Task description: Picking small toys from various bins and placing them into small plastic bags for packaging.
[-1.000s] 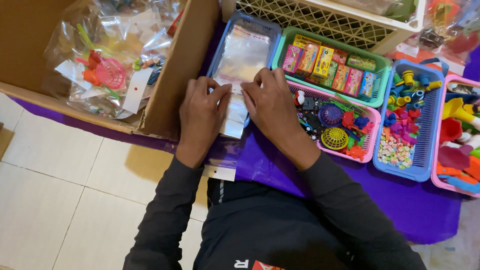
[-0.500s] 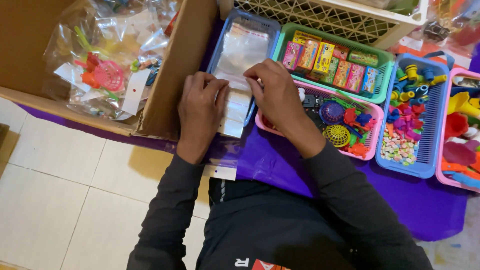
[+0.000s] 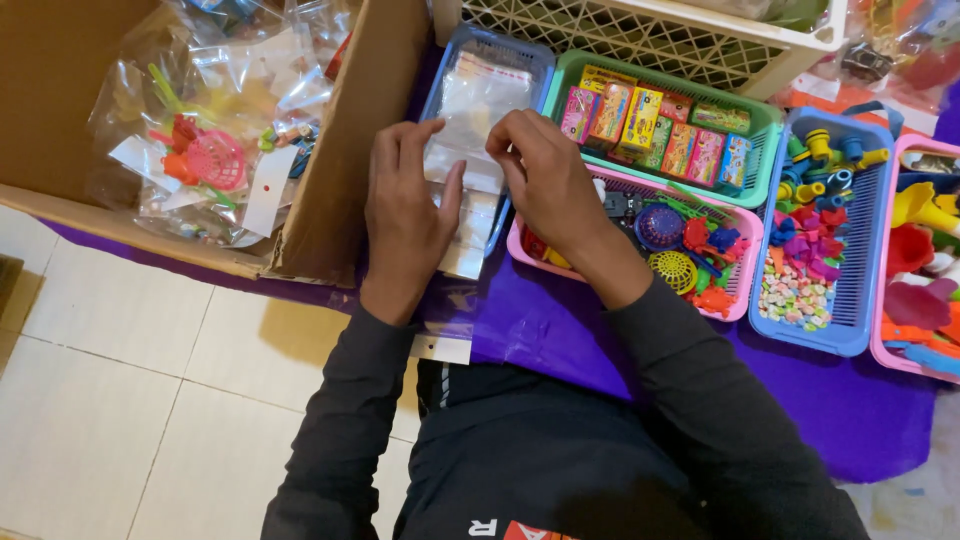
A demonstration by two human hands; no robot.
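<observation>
A clear plastic bag (image 3: 462,165) is held near the upper middle of the frame, over the near end of a blue basket (image 3: 520,48) that is filled with more clear bags. The left hand (image 3: 405,215) is laid flat on the bag's left part, fingers extended and close together, the bag's edge showing just right of the fingertips. The right hand (image 3: 545,180) is curled at the bag's upper right corner, fingertips closed in a pinch on it. To the right, a green basket (image 3: 765,125) of small coloured boxes and a pink basket (image 3: 735,300) of small toys are seen. At upper left, a cardboard box (image 3: 335,190) holding bagged toys is seen.
</observation>
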